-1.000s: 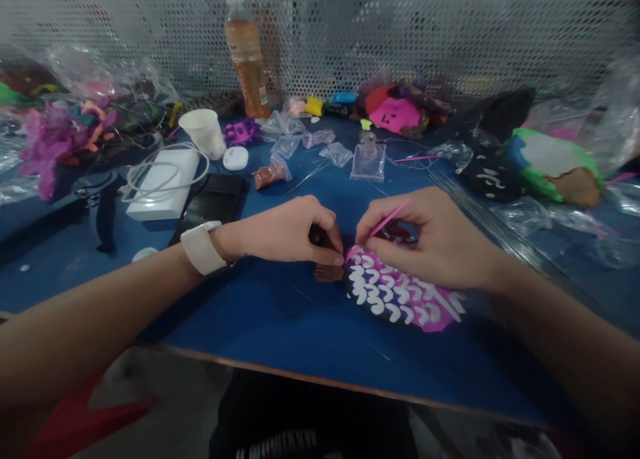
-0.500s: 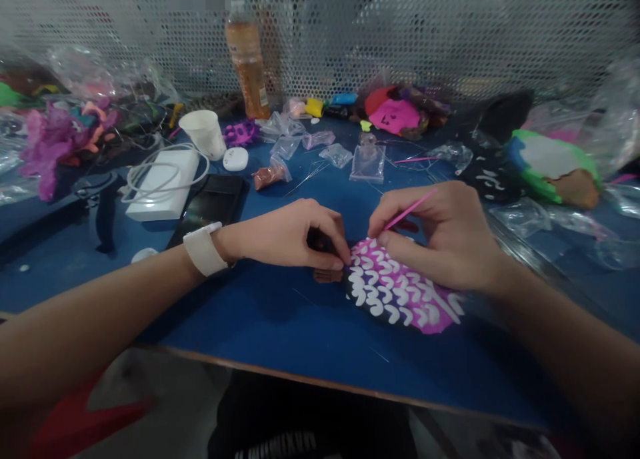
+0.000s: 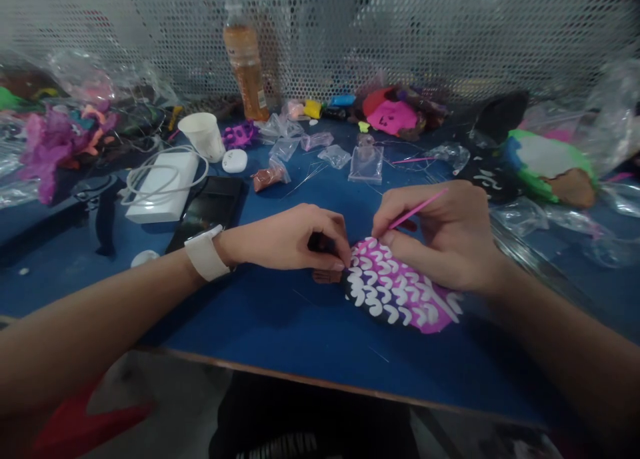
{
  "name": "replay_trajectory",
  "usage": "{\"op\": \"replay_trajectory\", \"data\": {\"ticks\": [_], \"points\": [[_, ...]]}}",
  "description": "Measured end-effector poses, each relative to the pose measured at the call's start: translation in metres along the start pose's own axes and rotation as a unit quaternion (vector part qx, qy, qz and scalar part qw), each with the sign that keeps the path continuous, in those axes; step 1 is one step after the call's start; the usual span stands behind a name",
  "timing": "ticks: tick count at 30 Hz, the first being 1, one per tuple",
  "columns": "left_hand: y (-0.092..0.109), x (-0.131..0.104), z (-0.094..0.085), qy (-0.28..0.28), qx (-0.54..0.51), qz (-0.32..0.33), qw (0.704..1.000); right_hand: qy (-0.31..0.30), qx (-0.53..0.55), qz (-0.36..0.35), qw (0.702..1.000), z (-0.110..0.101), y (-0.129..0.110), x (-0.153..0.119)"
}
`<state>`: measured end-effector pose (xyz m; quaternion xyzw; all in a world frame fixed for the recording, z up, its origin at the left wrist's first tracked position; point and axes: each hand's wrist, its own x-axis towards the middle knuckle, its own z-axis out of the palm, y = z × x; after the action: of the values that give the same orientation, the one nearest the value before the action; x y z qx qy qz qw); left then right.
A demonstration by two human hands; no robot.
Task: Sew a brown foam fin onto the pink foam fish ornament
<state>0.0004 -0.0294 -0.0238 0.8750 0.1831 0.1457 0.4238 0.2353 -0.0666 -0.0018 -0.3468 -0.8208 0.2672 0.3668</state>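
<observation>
A pink and dark clay piece (image 3: 400, 289), covered in rows of white curved strips like scales, lies flat on the blue table. My left hand (image 3: 305, 237) is closed in a pinch at its left edge, thumb and fingertip touching there. Under those fingers a small brown ridged piece (image 3: 327, 277) shows in part. My right hand (image 3: 440, 235) grips a thin pink clay tool (image 3: 417, 209) like a pen. Its fingertips are at the top edge of the clay piece, and they hide the tool's tip.
Behind my left arm lie a black phone (image 3: 213, 209), a white box with a coiled cable (image 3: 165, 185) and a paper cup (image 3: 201, 137). A drink bottle (image 3: 246, 65) stands by the perforated metal screen (image 3: 320, 39). Clear bags (image 3: 367, 164) and a green-edged clay piece (image 3: 550, 169) lie beyond.
The right hand and its pink tool have shifted slightly right. My left hand has barely moved, and the clay piece stays in place.
</observation>
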Motion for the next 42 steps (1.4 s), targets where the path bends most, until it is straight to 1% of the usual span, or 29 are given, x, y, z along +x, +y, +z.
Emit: {"op": "replay_trajectory", "data": {"ticks": [3, 9, 15, 21, 26, 30, 36, 42], "points": [[-0.001, 0.0, -0.002, -0.012, -0.004, 0.008, 1.0, 0.011, 0.003, 0.005, 1.0, 0.0, 0.001, -0.001], [-0.003, -0.003, -0.006, -0.015, -0.005, 0.037, 0.999, 0.029, 0.01, 0.003, 1.0, 0.0, 0.0, -0.001], [-0.002, -0.004, -0.004, 0.0, 0.01, 0.048, 0.999, 0.03, 0.01, 0.004, 1.0, 0.0, -0.002, -0.001], [-0.001, -0.002, -0.001, 0.012, 0.036, 0.055, 0.998, 0.041, 0.001, -0.008, 0.999, -0.001, 0.0, -0.001], [0.0, -0.001, 0.003, 0.021, 0.045, 0.06, 0.997, 0.066, 0.001, -0.031, 0.997, 0.0, 0.002, -0.001], [0.001, 0.0, 0.006, 0.025, 0.049, 0.057, 0.997, 0.064, 0.002, -0.031, 0.997, 0.001, 0.004, -0.001], [0.0, -0.001, 0.005, 0.019, 0.045, 0.061, 0.997, 0.073, -0.001, -0.051, 0.996, 0.0, 0.006, -0.001], [0.001, -0.001, 0.005, 0.012, 0.054, 0.062, 0.996, 0.073, 0.001, -0.049, 0.996, 0.001, 0.007, -0.002]]}}
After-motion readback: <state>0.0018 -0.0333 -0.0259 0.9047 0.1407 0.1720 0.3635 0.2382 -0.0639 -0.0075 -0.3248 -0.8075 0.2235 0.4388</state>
